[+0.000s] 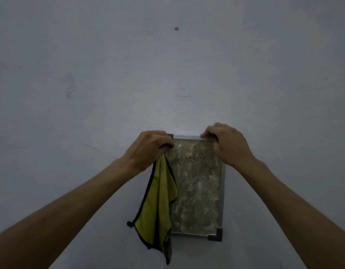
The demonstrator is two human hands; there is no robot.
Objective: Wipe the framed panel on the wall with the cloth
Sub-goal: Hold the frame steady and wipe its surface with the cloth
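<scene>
Gripping the panel's (196,183) top corners, your left hand (150,148) is also pinching the cloth (158,206) against the frame, while your right hand (227,144) is clamping the other corner. You are holding the panel low in the centre against the wall (109,74), the cloth hanging over its left edge.

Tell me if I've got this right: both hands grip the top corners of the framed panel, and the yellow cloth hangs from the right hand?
Not quite. In the head view the yellow cloth hangs from the left hand, not the right. The right hand holds only the top corner of the framed panel. The rest is right.
</scene>
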